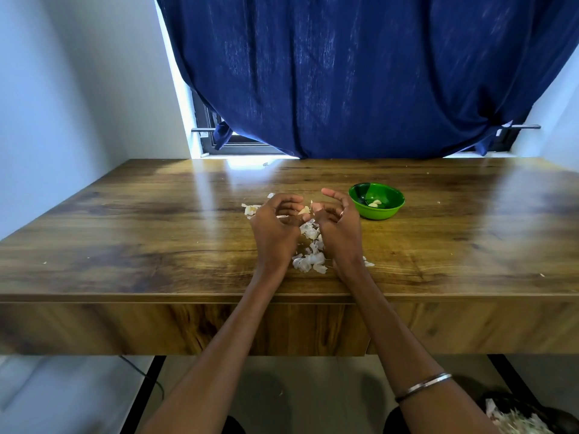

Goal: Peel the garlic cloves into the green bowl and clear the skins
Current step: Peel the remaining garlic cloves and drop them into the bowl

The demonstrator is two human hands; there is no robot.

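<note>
**A:** Head view first, nearest things: what is lying at the bottom edge?

**B:** At five o'clock a dark container (pixel 529 416) is sitting on the floor, holding papery white scraps. A thin metal bangle (pixel 423 387) is circling the right forearm, and both forearms are reaching up over the front edge of the wooden bench (pixel 125 239).

**A:** And on the bench itself?

**B:** A pile of garlic skins (pixel 308 258) is lying between the two wrists, trailing toward twelve o'clock up to the hands. More skins are sitting at about ten o'clock from the left hand (pixel 275 223).

**A:** What are the hands doing?

**B:** The left hand is curling its fingers around a garlic clove (pixel 303 210), pinching it at the fingertips. The right hand (pixel 340 220) is meeting it there, thumb and a finger appearing to be nipping at the clove's tip, the other fingers arching loosely above. A ring is showing on one right finger.

**A:** The bowl?

**B:** The green bowl (pixel 390 211) is standing at two o'clock from the hands, just beside the right one, holding a couple of peeled cloves (pixel 375 203).

**A:** Farthest back?

**B:** A dark blue curtain (pixel 360 73) is hanging across the window at twelve o'clock.
</note>
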